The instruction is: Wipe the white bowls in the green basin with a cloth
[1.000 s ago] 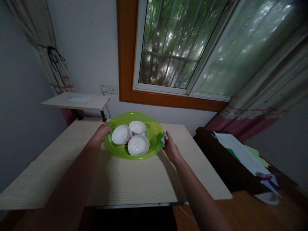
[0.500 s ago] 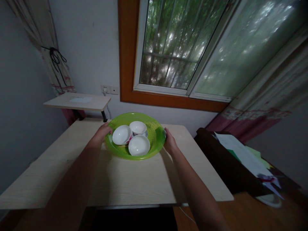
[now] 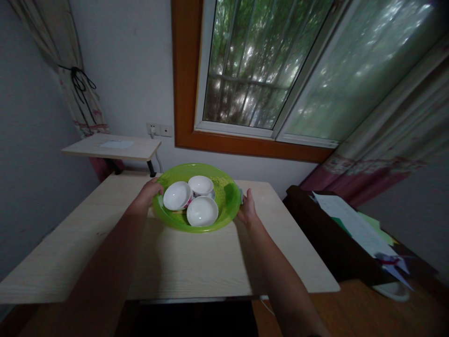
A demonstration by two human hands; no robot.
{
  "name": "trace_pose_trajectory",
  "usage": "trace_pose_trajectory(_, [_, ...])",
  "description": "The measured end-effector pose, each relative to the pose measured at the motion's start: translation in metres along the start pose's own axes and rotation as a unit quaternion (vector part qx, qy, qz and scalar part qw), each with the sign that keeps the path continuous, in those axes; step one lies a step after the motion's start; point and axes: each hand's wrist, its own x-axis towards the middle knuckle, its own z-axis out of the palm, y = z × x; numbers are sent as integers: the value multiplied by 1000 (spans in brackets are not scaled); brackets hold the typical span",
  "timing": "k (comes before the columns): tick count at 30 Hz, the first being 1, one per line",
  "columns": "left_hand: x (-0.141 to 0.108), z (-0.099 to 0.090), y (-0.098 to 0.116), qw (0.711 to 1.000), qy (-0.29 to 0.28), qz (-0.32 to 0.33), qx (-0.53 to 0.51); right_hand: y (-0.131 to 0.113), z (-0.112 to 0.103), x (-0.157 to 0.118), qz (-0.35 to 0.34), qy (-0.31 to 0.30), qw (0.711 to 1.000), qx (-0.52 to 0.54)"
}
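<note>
A green plastic basin (image 3: 224, 206) is over the far part of the table, with three white bowls inside. One bowl (image 3: 177, 195) lies at the left, another (image 3: 200, 185) at the back, and the third (image 3: 202, 211) at the front; pink patterning shows on their outsides. My left hand (image 3: 151, 191) is closed on the basin's left rim, thumb over the edge. At the right side, my right hand (image 3: 248, 209) touches the basin with its thumb raised away from the rim; its other fingers are partly hidden. A small grey-blue piece (image 3: 240, 194) shows at that rim.
The pale wooden table (image 3: 196, 267) carries a raised shelf (image 3: 136, 149) with a paper (image 3: 117, 144) at the back left. A dark cabinet (image 3: 326, 234) with papers (image 3: 351, 224) stands to the right. Behind the table are a wall and a window (image 3: 252, 84).
My right thumb has lifted off the basin's rim and that hand has loosened. My left hand, the basin and the bowls look nearly the same, apart from a slight shift of the view.
</note>
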Motion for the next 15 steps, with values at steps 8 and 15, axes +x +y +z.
trace_pose_trajectory(8, [4,-2,-3,1000,-8,4,17,30,-14,-38,35,1,999,36])
trace_pose_trajectory(15, [7,-4,-5,1000,-21,-4,10,17,-5,-17,62,-3,998,25])
